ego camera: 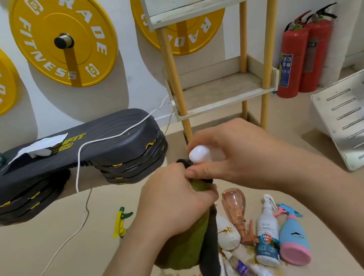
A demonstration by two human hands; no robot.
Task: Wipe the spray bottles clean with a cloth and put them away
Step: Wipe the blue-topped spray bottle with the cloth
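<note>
Left hand (175, 200) is clamped round the green cloth (188, 246), which wraps the bottle's body at mid-scene, above the floor. Right hand (234, 150) curls over the white top (199, 154), thumb laid across the neck. The long axis rises from near to far, with the top aimed toward the wooden rack (224, 91). The body is hidden under the cloth.

Near right, more bottles lie heaped, among them a pink-and-blue bottle (292, 240) and a white bottle (265, 232), bases nearest. A yellow-green sprayer (120, 224) lies apart on the left. Open floor on the left is crossed by a white cable (71, 235), with a step platform (65, 158) far left. A metal plate (361, 113) edges in on the right.
</note>
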